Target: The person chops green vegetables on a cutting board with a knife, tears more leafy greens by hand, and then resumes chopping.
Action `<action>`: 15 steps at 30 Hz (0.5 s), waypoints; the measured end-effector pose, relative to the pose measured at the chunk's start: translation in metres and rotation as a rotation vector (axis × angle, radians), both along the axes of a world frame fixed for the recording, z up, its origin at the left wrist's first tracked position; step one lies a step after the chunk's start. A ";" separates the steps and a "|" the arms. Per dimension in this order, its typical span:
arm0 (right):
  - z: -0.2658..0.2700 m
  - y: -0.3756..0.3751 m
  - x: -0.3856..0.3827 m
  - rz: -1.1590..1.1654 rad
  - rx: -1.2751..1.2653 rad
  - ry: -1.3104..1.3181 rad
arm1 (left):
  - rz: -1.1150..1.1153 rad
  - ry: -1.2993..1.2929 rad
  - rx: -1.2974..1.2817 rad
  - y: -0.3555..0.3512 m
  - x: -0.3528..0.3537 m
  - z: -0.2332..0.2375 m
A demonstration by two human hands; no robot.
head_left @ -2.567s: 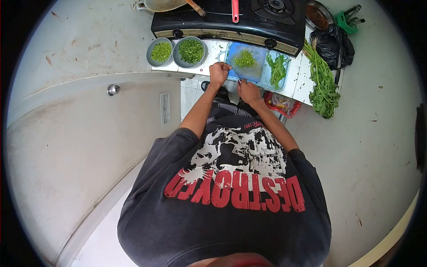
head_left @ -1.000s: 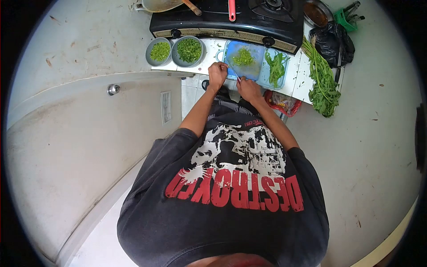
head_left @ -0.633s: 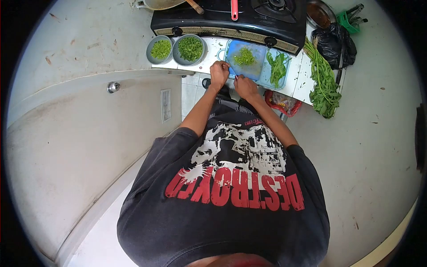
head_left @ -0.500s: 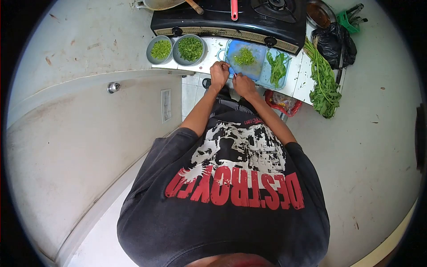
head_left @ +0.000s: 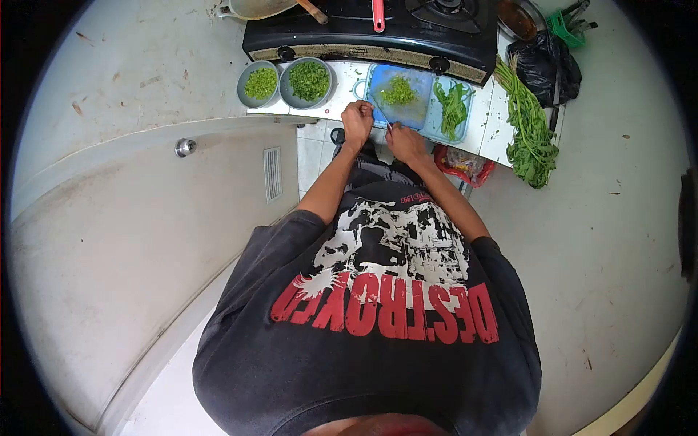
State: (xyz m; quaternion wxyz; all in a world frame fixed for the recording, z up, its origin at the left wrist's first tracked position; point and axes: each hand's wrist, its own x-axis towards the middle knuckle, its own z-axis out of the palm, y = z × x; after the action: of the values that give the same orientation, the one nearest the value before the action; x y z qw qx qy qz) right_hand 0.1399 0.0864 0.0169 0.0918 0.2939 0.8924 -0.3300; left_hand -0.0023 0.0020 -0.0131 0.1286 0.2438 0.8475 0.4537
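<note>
My right hand [head_left: 406,142] is closed around the handle of a knife [head_left: 384,116], its thin blade slanting up and left over the near-left part of a blue cutting board [head_left: 419,118]. Just left of the blade, my left hand [head_left: 357,123] has its fingers pinched together at the board's edge; what they hold, if anything, is too small to make out. A small heap of chopped greens [head_left: 398,91] lies on the board. To its right, uncut leafy greens [head_left: 453,109] rest on a light blue tray [head_left: 436,136].
Two grey bowls of chopped greens, one paler [head_left: 248,102] and one darker [head_left: 287,97], stand at left. Behind is a black gas stove [head_left: 327,36]. A long bunch of greens [head_left: 534,142] and a black plastic bag [head_left: 549,65] lie right. A red-rimmed bag [head_left: 465,168] sits below.
My right hand has moved slightly to the right and down, away from my left hand, and more of the knife blade shows. My left hand has hardly moved.
</note>
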 end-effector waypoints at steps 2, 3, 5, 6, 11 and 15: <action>-0.002 -0.002 -0.001 0.021 0.001 -0.001 | -0.011 0.011 -0.028 -0.001 -0.001 -0.001; 0.000 -0.002 -0.001 0.020 -0.003 0.004 | -0.019 0.034 -0.026 -0.002 0.000 0.000; 0.004 -0.002 0.000 0.019 -0.012 0.013 | -0.036 0.082 -0.023 -0.004 0.001 0.001; 0.004 -0.002 0.000 0.020 -0.013 0.018 | -0.036 0.087 -0.025 -0.005 0.001 0.001; 0.008 -0.004 0.001 0.020 -0.016 0.026 | -0.057 0.103 -0.031 -0.005 0.000 0.001; 0.006 -0.006 0.003 0.034 0.007 0.012 | -0.072 0.114 -0.023 -0.004 0.001 0.002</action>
State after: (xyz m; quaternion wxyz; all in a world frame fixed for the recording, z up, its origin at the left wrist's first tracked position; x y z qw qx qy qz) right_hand 0.1432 0.0809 0.0228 0.0909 0.2772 0.8989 -0.3270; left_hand -0.0017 -0.0019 -0.0112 0.0991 0.2982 0.8493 0.4243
